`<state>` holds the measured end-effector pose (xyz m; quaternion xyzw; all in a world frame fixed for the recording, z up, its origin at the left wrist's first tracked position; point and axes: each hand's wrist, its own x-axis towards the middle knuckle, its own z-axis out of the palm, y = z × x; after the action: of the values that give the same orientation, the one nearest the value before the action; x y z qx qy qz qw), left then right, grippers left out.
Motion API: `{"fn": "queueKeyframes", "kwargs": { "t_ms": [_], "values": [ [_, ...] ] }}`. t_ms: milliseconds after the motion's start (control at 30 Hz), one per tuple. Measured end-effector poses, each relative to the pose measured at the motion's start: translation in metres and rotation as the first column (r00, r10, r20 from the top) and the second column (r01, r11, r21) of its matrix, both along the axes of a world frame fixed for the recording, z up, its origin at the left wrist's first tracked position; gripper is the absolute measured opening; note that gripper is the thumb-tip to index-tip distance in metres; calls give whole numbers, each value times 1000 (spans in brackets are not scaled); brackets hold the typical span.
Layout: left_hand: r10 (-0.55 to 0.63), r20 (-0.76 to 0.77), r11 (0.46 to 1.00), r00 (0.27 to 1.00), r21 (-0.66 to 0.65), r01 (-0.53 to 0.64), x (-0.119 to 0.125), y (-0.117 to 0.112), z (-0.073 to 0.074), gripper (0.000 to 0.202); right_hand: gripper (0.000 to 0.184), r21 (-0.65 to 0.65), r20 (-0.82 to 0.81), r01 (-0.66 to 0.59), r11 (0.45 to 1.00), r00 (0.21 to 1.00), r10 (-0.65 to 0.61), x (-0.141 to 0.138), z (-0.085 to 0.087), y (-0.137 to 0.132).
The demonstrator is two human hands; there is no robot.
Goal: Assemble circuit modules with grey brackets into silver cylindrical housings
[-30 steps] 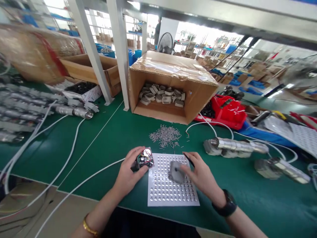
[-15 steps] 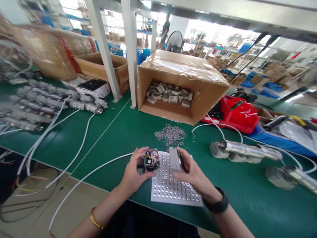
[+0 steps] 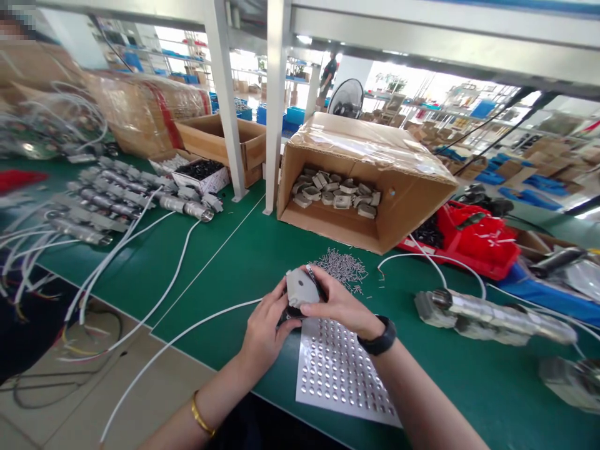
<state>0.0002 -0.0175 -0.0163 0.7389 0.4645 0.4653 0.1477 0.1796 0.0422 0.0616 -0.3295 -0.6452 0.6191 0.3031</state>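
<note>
My left hand (image 3: pixel 266 325) is closed around a small dark housing (image 3: pixel 289 314) with a white cable (image 3: pixel 197 324) trailing off to the left. My right hand (image 3: pixel 341 306) grips a grey plastic cover (image 3: pixel 302 287), which sits over the housing's open face. Between them the circuit board and wires are hidden now; whether the cover is fully seated I cannot tell. Under my right wrist lies a white sheet (image 3: pixel 307 387) with rows of small shiny round domes. Just beyond the hands a heap of small screws (image 3: pixel 344 265) is spread on the green table (image 3: pixel 225 269).
An open cardboard box (image 3: pixel 370 140) at the back holds several grey covers. Metal tubes with grey housings lie at left (image 3: pixel 185 206) and right (image 3: pixel 501 315). A red bin (image 3: pixel 482 247) stands at back right; metal posts (image 3: pixel 276 106) rise behind. A person (image 3: pixel 328 75) stands far off.
My right hand has brought the grey cover leftward onto the dark housing, hiding its wired inside. The two hands now meet. The view has shifted, so the scene sits lower and farther right.
</note>
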Motion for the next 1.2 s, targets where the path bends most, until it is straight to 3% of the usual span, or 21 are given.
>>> {"fn": "queueKeyframes", "kwargs": {
  "t_ms": [100, 200, 267, 333, 433, 533, 633, 700, 767, 1033, 1200],
  "values": [
    [13, 172, 994, 985, -105, 5, 2, -2, 0, 39, 54, 137, 169, -102, 985, 982, 78, -1, 17, 1],
    [37, 407, 985, 912, -168, 35, 1, 0, 2, 64, 59, 260, 335, -161, 952, 940, 67, -2, 25, -9],
    [-62, 344, 979, 937, -163, 125, -2, 1, 6, 74, 74, 325, 423, -119, 938, 905, -32, -2, 20, -22],
    [-183, 156, 962, 971, -173, 209, -6, 2, 8, 68, 77, 349, 444, 24, 937, 876, -188, -2, 7, -39],
    [-237, 17, 962, 971, -136, 237, -10, -1, 8, 65, 54, 185, 324, 321, 929, 872, -366, -6, -18, -65],
    [-282, 122, 948, 952, -119, 296, -9, -3, 13, 73, 47, -58, 113, 446, 893, 892, -438, -13, -38, -81],
    [-203, 291, 908, 935, -301, 291, -5, 6, 32, 62, 49, -182, -35, 470, 864, 875, -483, -20, -49, -86],
    [-154, 226, 863, 962, -443, 242, -1, 16, 47, 44, 50, -214, -58, 491, 845, 857, -512, -23, -52, -86],
    [-161, 121, 838, 979, -507, 201, 3, 26, 57, 39, 50, -239, -68, 508, 828, 841, -536, -25, -53, -85],
    [3, 161, 863, 987, -498, 79, 11, 21, 52, 44, 54, -235, -108, 544, 805, 809, -578, -35, -50, -88],
    [-51, 197, 859, 979, -492, 144, 5, 18, 56, 44, 52, -270, -214, 508, 818, 796, -566, -36, -53, -90]
  ]
}}
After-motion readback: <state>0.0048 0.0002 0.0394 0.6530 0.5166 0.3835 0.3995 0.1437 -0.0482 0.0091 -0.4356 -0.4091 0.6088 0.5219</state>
